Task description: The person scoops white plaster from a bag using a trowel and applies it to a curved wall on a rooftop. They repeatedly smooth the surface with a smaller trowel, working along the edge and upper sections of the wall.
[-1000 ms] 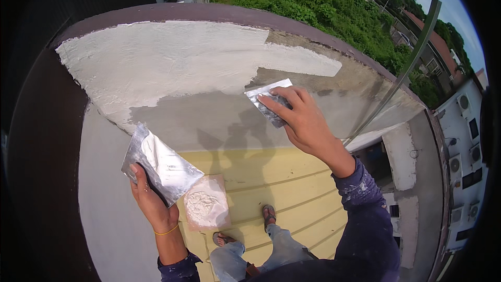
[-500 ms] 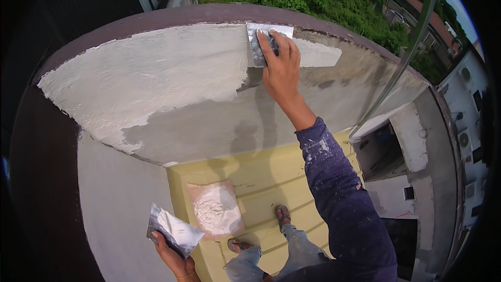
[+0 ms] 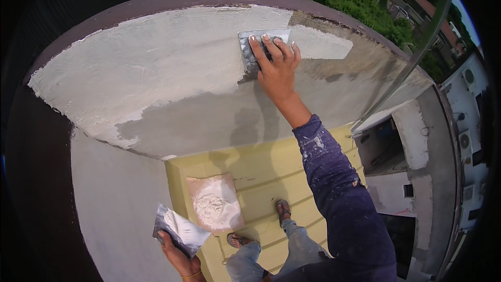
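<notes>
At twelve o'clock, the right grip [image 3: 276, 68] pinches a rectangular silvery metal blade [image 3: 247, 52]. At seven, the left grip [image 3: 179, 256] pinches a white-smeared metal plate [image 3: 181, 234].

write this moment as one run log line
right hand: metal blade, at partly white wall | left hand: metal plate bearing white paste | nearby: tan sheet with white material, on yellow surface

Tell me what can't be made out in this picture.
Head view: the patch of wall behind the right plate, covered by plate and right hand.
Head view: most fingers of the left hand, hidden beneath the left plate.
Head view: the left forearm, nearly all cut off by the lower edge.
Head view: distant air-conditioner units, too small for details.
</notes>
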Available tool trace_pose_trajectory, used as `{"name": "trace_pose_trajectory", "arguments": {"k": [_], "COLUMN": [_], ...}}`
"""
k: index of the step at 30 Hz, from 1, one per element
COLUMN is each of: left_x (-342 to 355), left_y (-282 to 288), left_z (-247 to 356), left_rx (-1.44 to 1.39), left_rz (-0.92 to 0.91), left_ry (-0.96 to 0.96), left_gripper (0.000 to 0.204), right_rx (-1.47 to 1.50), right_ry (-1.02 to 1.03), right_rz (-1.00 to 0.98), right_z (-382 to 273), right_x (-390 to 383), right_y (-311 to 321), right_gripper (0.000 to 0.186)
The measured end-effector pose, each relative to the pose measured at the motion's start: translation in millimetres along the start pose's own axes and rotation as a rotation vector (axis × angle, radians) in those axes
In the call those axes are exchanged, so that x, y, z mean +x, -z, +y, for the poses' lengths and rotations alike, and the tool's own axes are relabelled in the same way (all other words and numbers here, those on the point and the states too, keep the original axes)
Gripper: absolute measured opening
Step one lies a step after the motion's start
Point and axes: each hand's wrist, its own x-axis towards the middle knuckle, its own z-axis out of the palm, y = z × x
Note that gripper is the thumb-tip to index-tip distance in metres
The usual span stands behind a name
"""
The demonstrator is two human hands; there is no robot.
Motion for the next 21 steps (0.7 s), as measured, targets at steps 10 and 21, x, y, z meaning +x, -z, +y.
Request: {"name": "trace_pose_trajectory", "arguments": {"k": [10, 21], "left_x": [-1, 0], "left_y": [13, -101], "left_z": [-11, -21], "left_rx": [0.015, -0.217], "left_rz": [-0.016, -0.557], "left_ry": [0.059, 0.609], "left_gripper": [0.054, 0.045], "right_rx": [-0.002, 1.302], "right_ry": [0.289, 0.172], "right_rz": [-0.243, -0.643], "right_z": [25, -59], "right_x": [-136, -64], "right_y": [-28, 192], "right_gripper": [0.061, 0.081]}}
